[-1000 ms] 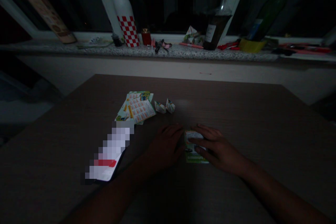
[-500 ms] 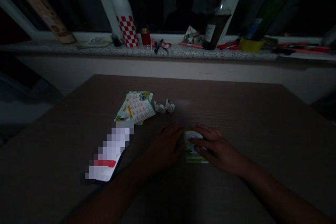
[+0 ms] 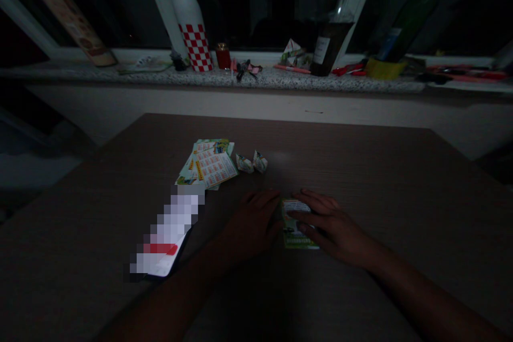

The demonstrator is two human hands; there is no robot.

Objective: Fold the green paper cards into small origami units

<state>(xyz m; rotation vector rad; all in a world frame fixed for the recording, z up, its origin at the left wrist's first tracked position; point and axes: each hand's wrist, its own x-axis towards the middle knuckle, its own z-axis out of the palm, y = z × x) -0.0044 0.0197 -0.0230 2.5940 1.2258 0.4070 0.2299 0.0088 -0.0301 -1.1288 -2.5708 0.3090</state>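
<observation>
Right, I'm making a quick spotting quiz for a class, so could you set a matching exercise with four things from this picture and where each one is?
1. Small printed sheet
2. Phone
3. Two folded paper pieces
4. Red-checked white bottle

A. Upright on the windowsill
B. Partly under the right hand
C. Just right of the printed pile
D. Left of the left hand, screen lit

Pairs: 1-B, 2-D, 3-C, 4-A

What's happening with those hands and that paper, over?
Right hand on paper. Left hand by its left edge. Paper on table. Phone clear of paper.
</observation>
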